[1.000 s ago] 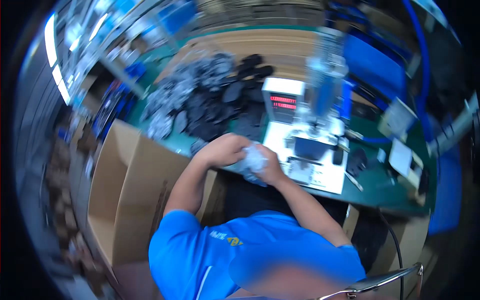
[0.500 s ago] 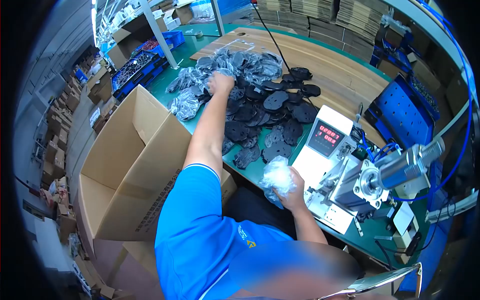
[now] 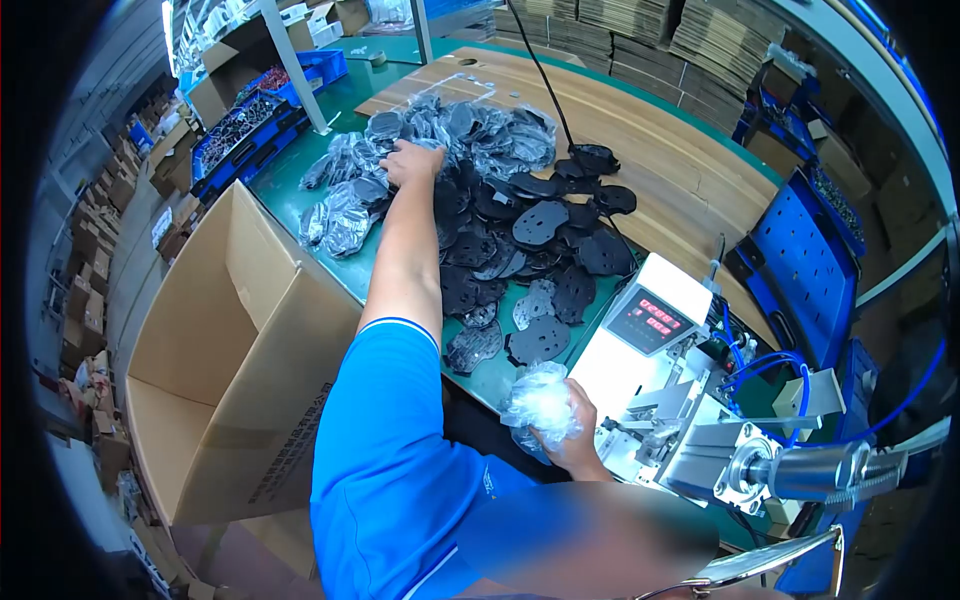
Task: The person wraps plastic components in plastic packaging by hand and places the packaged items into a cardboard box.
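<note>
My left hand (image 3: 410, 163) reaches into a heap of plastic-wrapped dark pieces (image 3: 490, 135) at the back left of the table. Its fingers are bent at the wrapped pieces; whether they grip one cannot be made out. Near the front edge, my right hand (image 3: 580, 440) is closed on a crumpled clear plastic bundle (image 3: 543, 402). Between the hands lies a pile of flat black pieces with holes (image 3: 540, 224). Just right of the bundle stands a white machine with a red digital display (image 3: 650, 318).
An open cardboard box (image 3: 270, 400) stands against the table's left side. A metal cylinder and motor (image 3: 800, 470) jut out at the right. Blue trays (image 3: 800, 260) stand at the right, and blue bins (image 3: 245, 140) of small parts sit back left. A black cable hangs over the wooden board (image 3: 680, 185).
My left hand has left the plastic bundle and gone out to the wrapped heap. My right hand keeps the bundle. The view has shifted, bringing the machine's motor lower right.
</note>
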Demonstrator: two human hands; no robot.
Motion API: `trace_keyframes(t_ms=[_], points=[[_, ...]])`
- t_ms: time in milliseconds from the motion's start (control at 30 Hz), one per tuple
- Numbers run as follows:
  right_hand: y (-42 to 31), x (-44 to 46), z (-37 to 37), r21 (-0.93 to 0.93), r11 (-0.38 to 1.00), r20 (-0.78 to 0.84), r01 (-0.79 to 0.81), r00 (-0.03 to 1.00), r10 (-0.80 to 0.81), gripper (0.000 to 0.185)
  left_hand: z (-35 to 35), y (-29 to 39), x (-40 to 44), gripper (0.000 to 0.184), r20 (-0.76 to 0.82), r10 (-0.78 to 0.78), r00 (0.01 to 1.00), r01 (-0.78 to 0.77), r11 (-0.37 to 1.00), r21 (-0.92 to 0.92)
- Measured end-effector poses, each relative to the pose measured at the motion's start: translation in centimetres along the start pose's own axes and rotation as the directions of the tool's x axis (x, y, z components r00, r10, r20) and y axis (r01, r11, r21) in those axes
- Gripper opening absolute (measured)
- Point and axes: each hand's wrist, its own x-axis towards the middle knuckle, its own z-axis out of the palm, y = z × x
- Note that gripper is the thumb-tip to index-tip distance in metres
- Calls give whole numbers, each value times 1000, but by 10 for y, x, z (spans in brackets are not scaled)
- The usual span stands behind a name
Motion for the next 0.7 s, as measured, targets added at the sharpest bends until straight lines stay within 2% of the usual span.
trace_keyframes(t_ms=[133, 433, 600, 700], points=[[-6, 3, 0, -12, 1000, -9, -25, 1000, 25, 43, -2, 7, 0, 95, 62, 23, 998, -24, 999, 21], [-5, 3, 1, -34, 999, -1, 2, 1000, -2, 38, 1, 4, 23, 94, 208, -43, 977, 41, 999, 15], [-6, 3, 0, -20, 1000, -1, -3, 1000, 3, 36, 9, 1, 11, 90, 117, -14, 993, 14, 1000, 4], [-6, 3, 0, -21, 1000, -7, -3, 1000, 3, 35, 19, -2, 9, 94, 109, -1, 994, 5, 999, -33]])
